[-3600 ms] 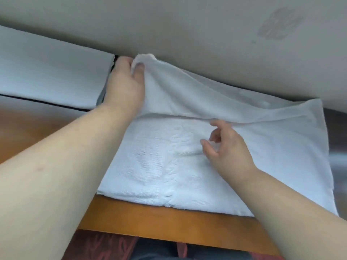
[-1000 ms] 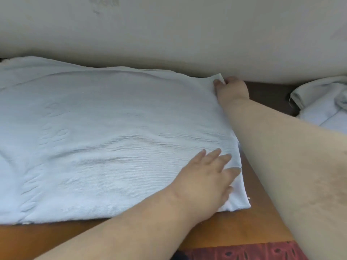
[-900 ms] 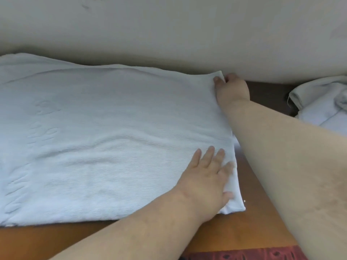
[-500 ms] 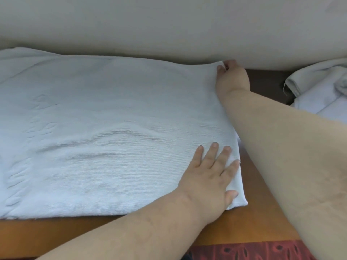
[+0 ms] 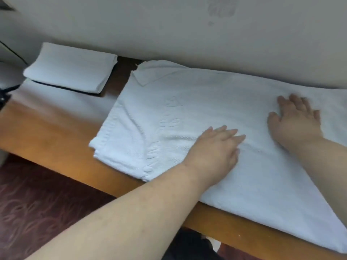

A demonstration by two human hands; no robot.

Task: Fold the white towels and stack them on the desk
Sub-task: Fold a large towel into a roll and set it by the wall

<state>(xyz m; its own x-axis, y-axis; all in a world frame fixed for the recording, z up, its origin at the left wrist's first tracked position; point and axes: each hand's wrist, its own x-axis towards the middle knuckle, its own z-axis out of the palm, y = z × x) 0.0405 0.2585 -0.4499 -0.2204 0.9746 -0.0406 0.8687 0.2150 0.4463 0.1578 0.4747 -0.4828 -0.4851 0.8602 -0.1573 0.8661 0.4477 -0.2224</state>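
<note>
While one white towel [image 5: 216, 113] lies spread in a broad doubled layer on the worktop [image 5: 48, 132], both hands rest flat on it in the head view, the only view. Its far edge runs along the wall [image 5: 169, 30], and its near edge reaches the worktop's front lip. The left hand [image 5: 216, 149] presses palm down near the towel's middle, fingers straight and close together, holding nothing. The right hand [image 5: 294, 119] lies flat further along to the right, fingers spread and slightly blurred, also gripping nothing.

As a judgement, the task is partly done. A folded towel [image 5: 69, 72] already sits at the far left of the worktop, well apart from the hands, seemingly the start of the stack. The towel under the hands has had at least one fold and looks to be getting smoothed; it needs further folds to match that small bundle, then a move onto it. Its far left corner [image 5: 142, 76] is turned over and untidy. Whether more towels wait cannot be told.

The worktop is orange-brown wood, narrow, set against a pale wall bearing a faint smudge [image 5: 221, 8]. Below is a dark red patterned carpet [image 5: 37, 207].
</note>
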